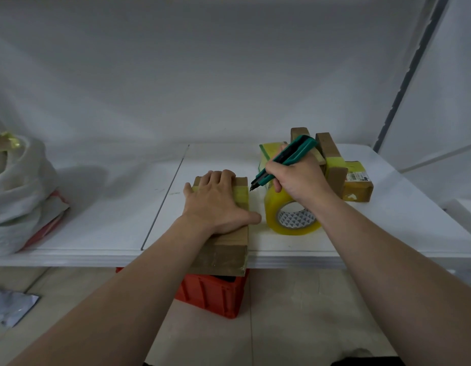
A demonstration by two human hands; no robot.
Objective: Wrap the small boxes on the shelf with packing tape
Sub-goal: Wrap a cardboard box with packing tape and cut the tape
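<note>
Pressing down on a cardboard box (229, 249) at the front edge of the white shelf (97, 220), the left hand (215, 202) lies flat, its grip wide, fingers straight and spread. The box juts a little past the shelf edge toward the viewer. A yellowish tape band (241, 194) crosses its top, partly under the fingers.

Just to the right, the right hand (295, 178) has its grip closed around a green utility knife (287, 159), tip angled down toward the box's right edge. Whether the blade touches tape cannot be told. Under that hand a roll of packing tape (292, 216) stands on edge, just beside the box.

Behind the roll, several other boxes (334, 165) are stacked, each showing yellow tape. These look finished, and this box seems to be at the cutting step, with the cut end left to smooth down.

A white bag (17, 194) sits far left on the shelf. A red crate (215, 294) stands on the floor below.
</note>
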